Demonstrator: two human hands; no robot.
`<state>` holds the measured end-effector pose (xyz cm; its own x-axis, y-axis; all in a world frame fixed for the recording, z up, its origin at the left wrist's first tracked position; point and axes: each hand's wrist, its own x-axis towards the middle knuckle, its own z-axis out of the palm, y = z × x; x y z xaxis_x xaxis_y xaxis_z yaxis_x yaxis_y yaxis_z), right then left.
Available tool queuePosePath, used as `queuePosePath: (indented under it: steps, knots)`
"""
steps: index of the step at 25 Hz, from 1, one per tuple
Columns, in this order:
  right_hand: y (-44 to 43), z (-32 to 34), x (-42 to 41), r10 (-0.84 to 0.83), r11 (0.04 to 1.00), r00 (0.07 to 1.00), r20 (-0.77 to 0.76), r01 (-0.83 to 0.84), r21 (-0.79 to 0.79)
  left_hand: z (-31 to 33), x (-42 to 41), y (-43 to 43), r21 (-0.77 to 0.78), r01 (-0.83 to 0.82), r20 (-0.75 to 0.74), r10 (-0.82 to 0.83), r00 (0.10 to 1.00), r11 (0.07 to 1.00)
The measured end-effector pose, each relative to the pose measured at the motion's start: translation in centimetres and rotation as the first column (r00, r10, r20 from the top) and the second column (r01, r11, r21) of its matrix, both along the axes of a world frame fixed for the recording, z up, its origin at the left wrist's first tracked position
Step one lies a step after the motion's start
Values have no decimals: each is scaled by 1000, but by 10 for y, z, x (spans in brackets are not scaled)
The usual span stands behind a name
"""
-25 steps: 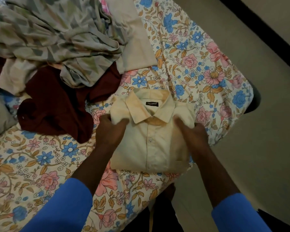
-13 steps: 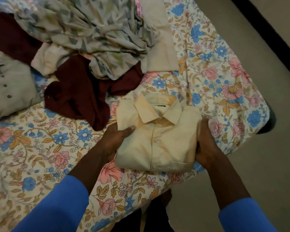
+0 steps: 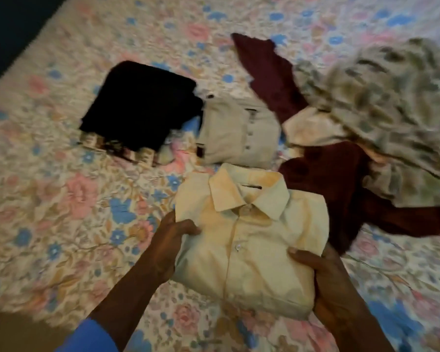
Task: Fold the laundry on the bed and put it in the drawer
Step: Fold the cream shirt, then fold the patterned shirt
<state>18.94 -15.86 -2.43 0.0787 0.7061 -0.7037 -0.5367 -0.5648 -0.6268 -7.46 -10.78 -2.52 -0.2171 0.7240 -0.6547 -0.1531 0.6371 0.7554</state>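
Both sides of the folded cream shirt (image 3: 249,245) are gripped, thumbs on top, by the left hand (image 3: 168,246) and right hand (image 3: 324,274) over the bed (image 3: 61,212); if tilted, the folds could be shaken loose.

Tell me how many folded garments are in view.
3: the cream shirt gripped by the left hand and right hand, the grey shirt just behind it, the black garment left of that. A patterned cloth under the black one may be a fourth.
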Motion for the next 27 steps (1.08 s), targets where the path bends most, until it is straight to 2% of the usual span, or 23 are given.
queuePosePath:
  steps: [3,7,10,12,13,14,15,16,17,19,20,21,22,24,25,27]
  knots:
    - [47,-12,-94,56,998,998,13,-56,-9,-5,-90,26,29,-88,-81,91,993,996]
    - [94,-20,-233,178,984,979,-101,-179,-9,-2,-224,59,97,-192,-236,210,949,977]
    - [122,-30,-326,197,979,979,-46,-194,68,-2,-312,86,204,-216,-319,274,907,955]
    - [132,-49,-367,213,968,964,159,-231,100,-16,-359,101,170,-116,-407,177,896,979]
    - [131,-58,-381,282,944,919,276,-318,92,-26,-377,105,94,8,-469,38,882,996]
    - [128,-69,-390,362,909,856,369,-412,65,-38,-390,105,-24,162,-557,-148,817,986]
    - [125,-80,-396,416,880,799,435,-475,31,-50,-395,102,-139,290,-646,-309,698,947]
    - [120,-88,-396,439,863,758,482,-505,8,-60,-394,97,-192,343,-718,-370,590,920]
    - [116,-91,-393,445,856,727,523,-516,-11,-65,-385,92,-179,328,-788,-335,517,928]
    - [110,-91,-379,454,847,644,616,-527,-73,-56,-353,84,-23,234,-914,-115,388,972]
    - [107,-89,-364,434,860,624,650,-501,-94,-53,-329,80,48,238,-938,-39,345,970]
    - [103,-83,-348,388,886,629,673,-456,-84,-47,-302,74,118,289,-940,13,340,950]
    - [99,-75,-325,312,918,641,701,-393,-49,-44,-272,69,190,382,-927,37,373,904]
    - [95,-62,-265,153,963,610,777,-268,20,-50,-204,67,276,588,-894,-21,447,760]
    - [97,-56,-232,69,975,549,833,-212,59,-59,-169,70,279,671,-889,-80,451,687]
    - [106,-45,-154,-102,977,326,940,-145,156,-76,-94,89,252,807,-893,-192,406,534]
